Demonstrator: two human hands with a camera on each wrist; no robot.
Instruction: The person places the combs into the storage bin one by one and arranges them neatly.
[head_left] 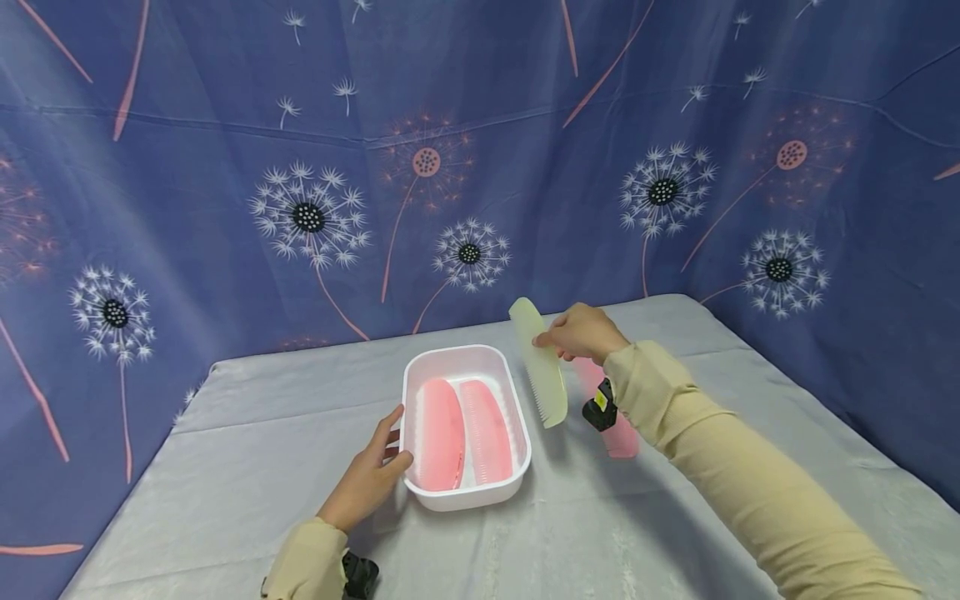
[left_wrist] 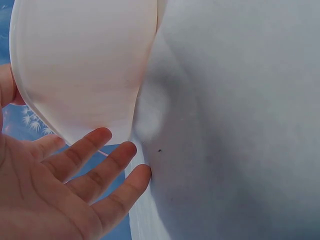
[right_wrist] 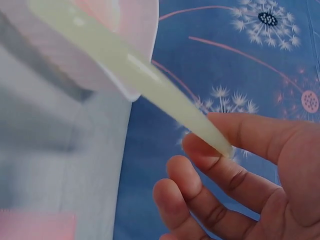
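My right hand [head_left: 587, 331] pinches a pale green comb [head_left: 542, 367] by its smooth back, between thumb and fingers. The comb slants beside the right edge of a white plastic box [head_left: 467, 503], teeth toward the box. Two pink combs [head_left: 441, 433] lie side by side inside the box. My left hand [head_left: 369, 477] touches the box's left rim with thumb and index finger; its other fingers [left_wrist: 122, 192] extend loosely by the outer wall in the left wrist view. Another pink comb [head_left: 622, 439] lies on the table, partly hidden by the right wrist.
A grey-white cloth [head_left: 285, 433] covers the table. Blue curtains [head_left: 525, 167] with dandelion prints stand behind and at both sides. Each wrist carries a black camera [head_left: 600, 408].
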